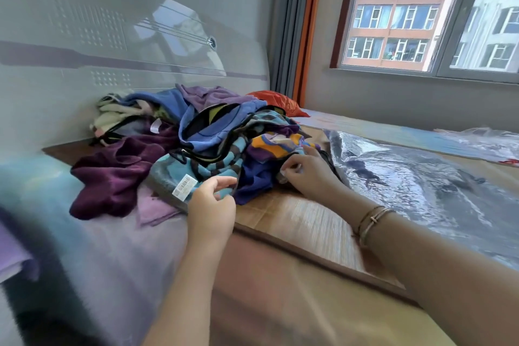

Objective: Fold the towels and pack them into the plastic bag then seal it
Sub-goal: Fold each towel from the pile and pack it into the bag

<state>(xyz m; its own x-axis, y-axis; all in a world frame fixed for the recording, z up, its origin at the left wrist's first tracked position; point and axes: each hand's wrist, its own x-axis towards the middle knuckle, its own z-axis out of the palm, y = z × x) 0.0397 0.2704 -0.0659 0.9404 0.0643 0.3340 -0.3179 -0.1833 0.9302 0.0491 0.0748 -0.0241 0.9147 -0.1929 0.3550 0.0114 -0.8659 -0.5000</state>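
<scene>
A heap of unfolded towels [196,132] lies on the bed against the headboard: dark purple, blue, lilac and a blue-and-black patterned towel [196,168] with a white barcode label. My left hand [212,205] pinches the near edge of that patterned towel beside the label. My right hand [304,174] grips a fold of cloth at the right side of the heap. A large clear plastic bag [421,177] lies flat on the bed to the right of my right hand.
A woven bamboo mat [309,222] covers the bed under the bag. A glossy grey headboard [112,36] rises behind the heap. An orange-red cushion [280,102] sits at the back, near a curtain and window. More clear plastic [477,137] lies at far right.
</scene>
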